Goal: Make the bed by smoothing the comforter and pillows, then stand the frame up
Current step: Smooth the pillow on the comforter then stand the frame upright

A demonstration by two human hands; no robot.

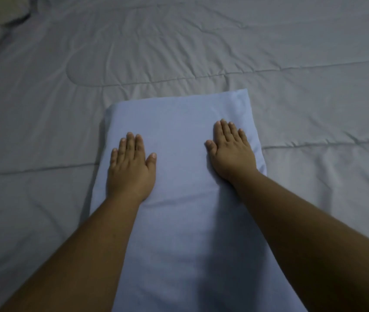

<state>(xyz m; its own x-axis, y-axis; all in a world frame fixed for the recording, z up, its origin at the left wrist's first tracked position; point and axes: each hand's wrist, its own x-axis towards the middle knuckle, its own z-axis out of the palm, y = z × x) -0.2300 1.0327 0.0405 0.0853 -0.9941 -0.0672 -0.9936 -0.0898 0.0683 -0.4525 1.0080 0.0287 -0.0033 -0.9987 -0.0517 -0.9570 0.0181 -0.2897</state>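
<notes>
On the pillow (179, 136) both palms lie flat, left hand (130, 170) and right hand (232, 152) pressing; smoothing is underway, and next they should sweep outward across the wrinkled comforter (179, 52).

The bed was dimly lit, with a cool grey-blue cast and no glare. A soft shadow lay on the near part of the pillow (179, 221), just left of the right forearm (303, 233). The whole picture was slightly soft and grainy. The comforter (291, 97) seams bowed toward the edges, and the far left corner was darkest.

Two hands (131, 172) (233, 154), one blue pillow (179, 131)
</notes>
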